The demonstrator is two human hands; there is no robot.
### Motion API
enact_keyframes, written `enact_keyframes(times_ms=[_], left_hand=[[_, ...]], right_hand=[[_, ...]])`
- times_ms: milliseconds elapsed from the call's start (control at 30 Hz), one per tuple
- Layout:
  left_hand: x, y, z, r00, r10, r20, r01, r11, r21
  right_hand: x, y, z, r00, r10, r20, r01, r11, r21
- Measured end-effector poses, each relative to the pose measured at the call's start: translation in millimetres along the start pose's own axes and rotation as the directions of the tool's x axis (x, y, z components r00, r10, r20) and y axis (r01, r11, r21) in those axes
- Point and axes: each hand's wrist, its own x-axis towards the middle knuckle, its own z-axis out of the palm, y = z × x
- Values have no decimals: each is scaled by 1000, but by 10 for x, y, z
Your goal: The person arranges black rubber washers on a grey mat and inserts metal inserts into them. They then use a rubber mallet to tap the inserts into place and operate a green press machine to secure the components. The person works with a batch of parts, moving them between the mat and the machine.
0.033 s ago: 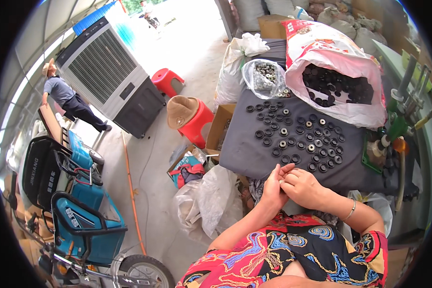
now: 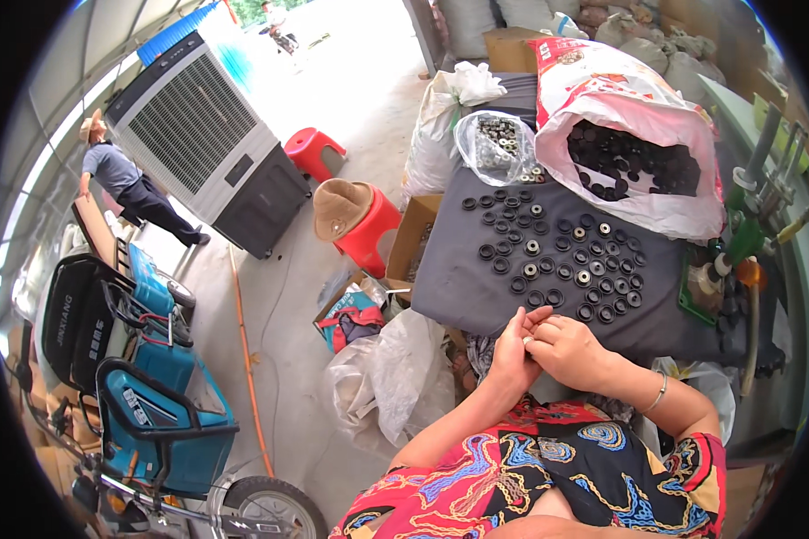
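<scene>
Both hands meet at the near edge of the grey cloth-covered table [image 2: 458,278]. My left hand [image 2: 514,352] is turned palm inward with its fingers curled. My right hand [image 2: 568,352] closes over it, wearing a ring, its fingers bent against the left palm. Anything between them is hidden. Just beyond the hands, many round black rings [image 2: 555,296] lie spread over the cloth, some with a silver metal piece [image 2: 583,278] in the middle. A large white and red sack [image 2: 634,216] full of black round parts [image 2: 634,162] lies open behind them. Beside it is a clear bag of metal pieces [image 2: 497,135].
A green hand press [image 2: 748,229] stands at the table's right. Left of the table are an open carton [image 2: 413,235], a red stool [image 2: 379,235] with a hat, and plastic bags [image 2: 404,377]. Farther left stand an air cooler [image 2: 198,135], a blue tricycle [image 2: 166,404] and another person [image 2: 121,175].
</scene>
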Motion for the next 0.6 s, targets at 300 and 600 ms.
enact_keyframes(times_ms=[300, 600], left_hand=[[-115, -23, -24, 992, -102, 75, 96, 992, 78], [-150, -50, 144, 989, 21, -145, 35, 928, 370]], right_hand=[[13, 225, -202, 885, 466, -18, -451, 864, 225], [-112, 318, -216, 908, 404, 109, -418, 862, 288]])
